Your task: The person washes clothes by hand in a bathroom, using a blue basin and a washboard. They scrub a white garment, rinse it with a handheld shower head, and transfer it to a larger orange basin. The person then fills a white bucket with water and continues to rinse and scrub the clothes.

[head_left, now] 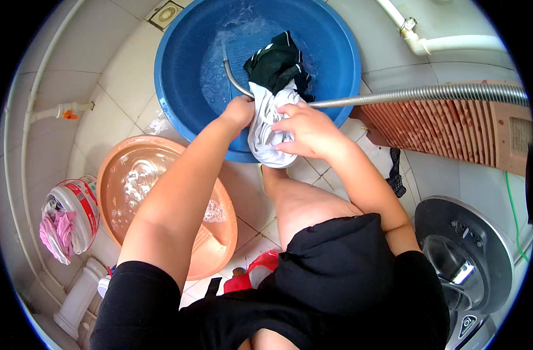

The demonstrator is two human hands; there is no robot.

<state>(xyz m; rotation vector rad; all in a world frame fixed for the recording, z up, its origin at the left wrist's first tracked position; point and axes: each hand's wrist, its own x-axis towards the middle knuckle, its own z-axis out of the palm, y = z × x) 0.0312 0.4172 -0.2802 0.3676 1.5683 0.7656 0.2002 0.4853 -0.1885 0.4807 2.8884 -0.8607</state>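
Observation:
A black-and-white garment [268, 125] hangs over the near rim of a large blue tub [173, 111]; its dark part lies inside the tub. My left hand [239, 112] is closed on the white part at its left edge, the fingertips partly hidden. On the right side of the same white cloth rests my right hand [308, 130], fingers spread apart and touching the folds. A flexible metal hose [418, 94] crosses the tub from the right, passes by the garment, and its curved end pours water into the tub.
An orange basin [228, 256] with water stands to the left. Beside it is a white bucket [85, 204] with pink cloth [57, 233]. A brown slatted panel [430, 129] leans at the right, above a dark round-lidded appliance [447, 210]. Pipes run along the walls.

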